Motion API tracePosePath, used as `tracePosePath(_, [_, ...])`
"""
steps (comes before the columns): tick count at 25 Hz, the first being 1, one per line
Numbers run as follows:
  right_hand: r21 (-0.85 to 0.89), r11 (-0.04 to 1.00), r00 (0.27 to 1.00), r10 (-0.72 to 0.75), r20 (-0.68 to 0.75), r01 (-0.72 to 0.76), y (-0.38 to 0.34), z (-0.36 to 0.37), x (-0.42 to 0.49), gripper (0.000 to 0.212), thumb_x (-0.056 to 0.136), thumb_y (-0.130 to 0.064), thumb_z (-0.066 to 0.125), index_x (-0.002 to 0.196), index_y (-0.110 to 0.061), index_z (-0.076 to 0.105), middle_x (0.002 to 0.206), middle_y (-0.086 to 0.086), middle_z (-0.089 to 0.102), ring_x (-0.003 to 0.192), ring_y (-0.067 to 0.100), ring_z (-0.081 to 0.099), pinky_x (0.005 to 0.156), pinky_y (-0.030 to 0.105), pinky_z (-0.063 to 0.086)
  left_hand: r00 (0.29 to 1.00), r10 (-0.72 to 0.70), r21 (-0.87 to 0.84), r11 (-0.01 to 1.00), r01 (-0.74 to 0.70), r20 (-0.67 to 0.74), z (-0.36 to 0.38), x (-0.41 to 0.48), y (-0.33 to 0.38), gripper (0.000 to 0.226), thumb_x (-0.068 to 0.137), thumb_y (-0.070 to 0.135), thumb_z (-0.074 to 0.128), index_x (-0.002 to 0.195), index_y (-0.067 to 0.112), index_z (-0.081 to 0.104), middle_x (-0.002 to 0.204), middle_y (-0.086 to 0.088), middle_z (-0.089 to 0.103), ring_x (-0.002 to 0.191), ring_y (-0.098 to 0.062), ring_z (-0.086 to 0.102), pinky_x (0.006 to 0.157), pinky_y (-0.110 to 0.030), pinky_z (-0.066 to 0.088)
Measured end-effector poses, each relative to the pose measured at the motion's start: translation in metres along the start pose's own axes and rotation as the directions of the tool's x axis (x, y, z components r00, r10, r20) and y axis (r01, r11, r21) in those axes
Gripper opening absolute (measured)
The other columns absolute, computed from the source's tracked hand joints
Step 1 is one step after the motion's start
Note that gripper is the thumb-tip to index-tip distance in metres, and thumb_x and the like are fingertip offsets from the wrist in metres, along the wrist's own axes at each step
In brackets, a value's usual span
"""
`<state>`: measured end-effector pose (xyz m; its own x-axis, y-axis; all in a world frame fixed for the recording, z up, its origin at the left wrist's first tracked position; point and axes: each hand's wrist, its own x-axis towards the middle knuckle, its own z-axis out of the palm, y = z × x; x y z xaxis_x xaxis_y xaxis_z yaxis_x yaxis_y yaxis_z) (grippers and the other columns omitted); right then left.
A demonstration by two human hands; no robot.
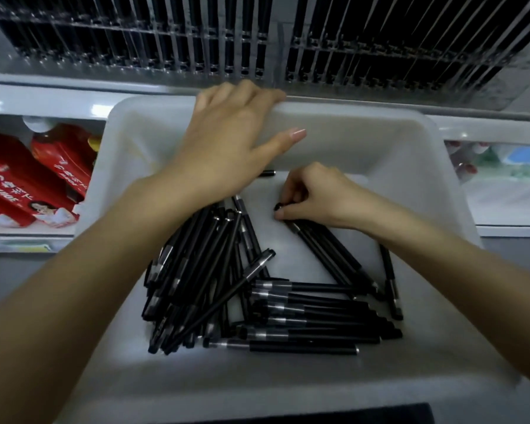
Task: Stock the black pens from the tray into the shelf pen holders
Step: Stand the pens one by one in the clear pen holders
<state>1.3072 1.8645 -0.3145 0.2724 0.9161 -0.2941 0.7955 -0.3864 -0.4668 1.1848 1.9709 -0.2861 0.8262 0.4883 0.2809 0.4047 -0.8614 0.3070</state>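
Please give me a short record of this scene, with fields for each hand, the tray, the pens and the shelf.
left hand: grips the far rim of the white tray
right hand: pinches the end of one black pen inside the tray
loose pens: piled on the tray floor
pen holders: behind the tray, rows of pens in them
other: red juice packs at left

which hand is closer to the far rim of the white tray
Left. The left hand holds the far rim itself, fingers curled over it; the right hand is down inside the tray, pinching black pens.
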Motion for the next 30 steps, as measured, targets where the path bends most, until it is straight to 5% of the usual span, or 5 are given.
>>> tracePosePath(7, [0.019, 1.0, 1.0, -0.013, 0.02, 0.012, -0.003, 0.005, -0.003, 0.026, 0.078, -0.031, 0.075, 0.082, -0.007, 0.067, 0.069, -0.004, 0.059, 0.063, 0.007, 0.05, 0.056, 0.027, 0.039, 1.0, 0.001, 0.014, 1.0, -0.001, -0.004, 0.001, 0.001, 0.0, 0.078, 0.08, 0.068, 0.019, 0.138, 0.021, 0.042, 0.122, -0.004, 0.05, 0.117, -0.021, 0.038, 0.091, -0.019, 0.01])
tracePosePath(11, [0.387, 0.922, 1.0, 0.002, 0.019, -0.009, -0.007, -0.004, -0.008, 0.015, 0.081, -0.02, 0.073, 0.078, -0.008, 0.064, 0.067, 0.002, 0.058, 0.065, 0.012, 0.052, 0.062, 0.022, 0.041, 1.0, -0.011, -0.016, 1.0, 0.012, 0.01, 0.0, 0.002, -0.001, 0.077, 0.079, 0.069, 0.019, 0.137, 0.023, 0.043, 0.123, 0.0, 0.05, 0.118, -0.018, 0.038, 0.093, -0.02, 0.012])
tracePosePath(17, [0.721, 0.629, 0.945, -0.07, -0.32, 0.291, -0.003, -0.053, -0.027, 0.021, 0.07, -0.012, 0.076, 0.082, -0.013, 0.058, 0.069, 0.004, 0.062, 0.065, 0.015, 0.062, 0.063, 0.03, 0.055, 0.991, -0.126, -0.548, 0.833, 0.082, -0.043, -0.012, 0.01, -0.005, 0.049, 0.084, 0.06, 0.033, 0.117, 0.033, 0.056, 0.117, 0.01, 0.06, 0.111, 0.001, 0.052, 0.099, -0.023, 0.039])
tracePosePath(25, [0.592, 0.619, 0.772, -0.039, -0.634, 0.517, 0.028, -0.125, -0.058, 0.025, 0.079, -0.003, 0.071, 0.096, -0.017, 0.06, 0.082, 0.009, 0.065, 0.082, 0.026, 0.072, 0.073, 0.035, 0.058, 0.988, 0.012, -0.456, 0.886, -0.081, -0.153, -0.018, 0.03, 0.038, 0.037, 0.09, 0.052, 0.037, 0.111, 0.032, 0.06, 0.104, 0.021, 0.058, 0.1, 0.01, 0.051, 0.081, -0.003, 0.034])
tracePosePath(30, [0.421, 0.715, 0.557, 0.053, -0.829, 0.558, 0.063, -0.188, -0.087, 0.021, 0.087, -0.001, 0.061, 0.1, -0.017, 0.058, 0.093, 0.01, 0.072, 0.09, 0.02, 0.071, 0.077, 0.037, 0.059, 0.965, 0.25, -0.063, 0.965, -0.255, -0.077, -0.007, 0.063, 0.085, 0.06, 0.091, 0.058, 0.023, 0.131, 0.023, 0.05, 0.126, 0.012, 0.051, 0.116, -0.005, 0.045, 0.096, -0.025, 0.034])
